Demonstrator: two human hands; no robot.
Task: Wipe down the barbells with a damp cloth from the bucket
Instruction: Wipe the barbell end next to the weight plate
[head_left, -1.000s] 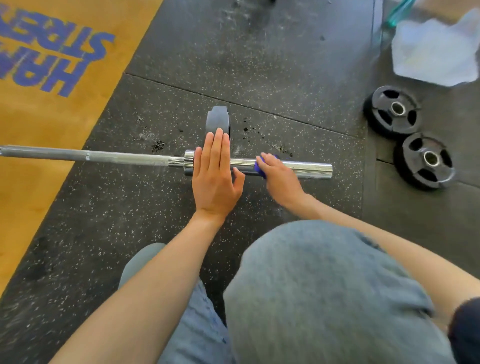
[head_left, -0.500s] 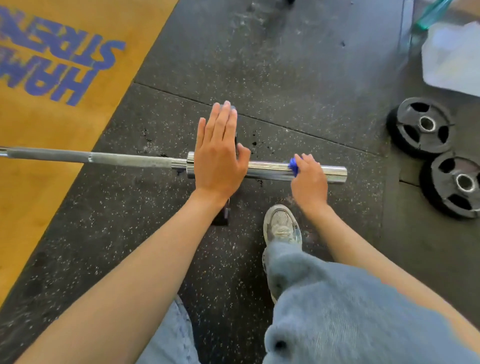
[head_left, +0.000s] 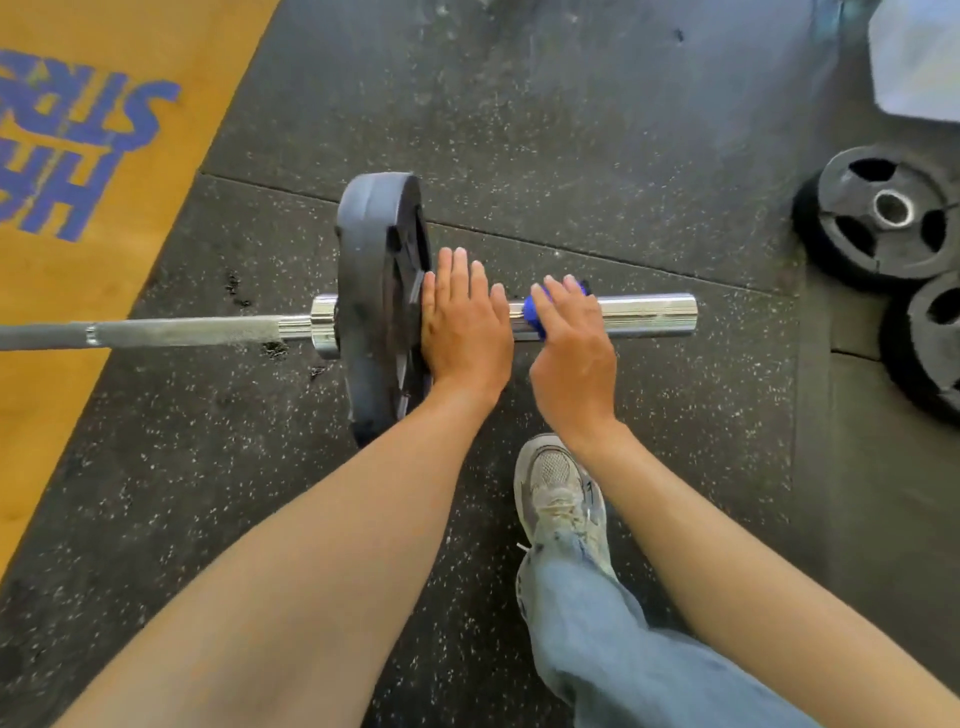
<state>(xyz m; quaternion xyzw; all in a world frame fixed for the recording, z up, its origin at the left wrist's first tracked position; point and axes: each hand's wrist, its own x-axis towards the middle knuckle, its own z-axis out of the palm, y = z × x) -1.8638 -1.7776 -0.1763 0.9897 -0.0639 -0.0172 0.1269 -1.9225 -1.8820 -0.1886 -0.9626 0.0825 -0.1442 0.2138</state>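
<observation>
Barbell (head_left: 644, 313): chrome, lying flat on the floor, one black plate (head_left: 376, 306) on its sleeve.
Cloth (head_left: 531, 312): blue, on the sleeve, right of the plate.

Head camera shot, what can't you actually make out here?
- Blue cloth: mostly hidden under the right hand; dampness unreadable.
- Barbell: far end cut off by the left edge.
- Bucket: not in view.
- Plate face: covered by the left hand.

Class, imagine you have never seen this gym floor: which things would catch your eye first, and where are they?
At centre, a barbell lies across the black rubber floor, one dark plate on its chrome sleeve. The left hand presses flat beside that plate; the right hand holds a blue cloth on the sleeve. Two loose plates lie at right.
</observation>
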